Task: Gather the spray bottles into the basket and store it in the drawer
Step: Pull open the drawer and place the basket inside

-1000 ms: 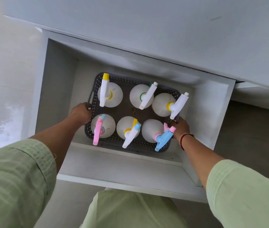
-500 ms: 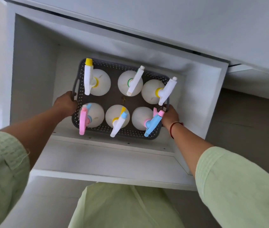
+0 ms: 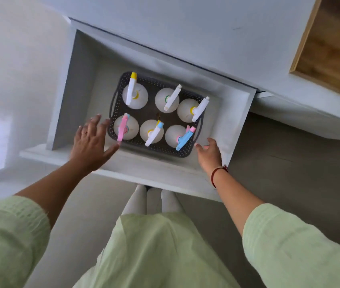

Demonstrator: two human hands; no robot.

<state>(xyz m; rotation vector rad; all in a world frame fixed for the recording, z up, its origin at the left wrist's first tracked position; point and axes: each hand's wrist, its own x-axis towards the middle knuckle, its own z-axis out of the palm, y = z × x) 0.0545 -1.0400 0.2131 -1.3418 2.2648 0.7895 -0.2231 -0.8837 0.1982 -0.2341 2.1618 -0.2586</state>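
A dark grey perforated basket (image 3: 186, 151) rests on the floor of the pulled-out white drawer (image 3: 154, 173). Several white spray bottles stand in it in two rows, among them one with a yellow-tipped head (image 3: 132, 88), one with a pink head (image 3: 121, 128) and one with a blue and pink head (image 3: 183, 138). My left hand (image 3: 91, 142) hovers above the drawer's front left, fingers spread, holding nothing. My right hand (image 3: 209, 155) is open beside the basket's front right corner, apart from it, with a red band on the wrist.
A white cabinet top (image 3: 185, 28) overhangs the drawer's back. A wooden tray or frame (image 3: 331, 48) sits at the upper right. A grey floor (image 3: 289, 173) lies to the right. My legs and feet (image 3: 154, 200) stand just in front of the drawer.
Both hands have let go of the basket's handles and lifted away with fingers spread. The basket now rests in the drawer. The camera view has pulled back and shifted.
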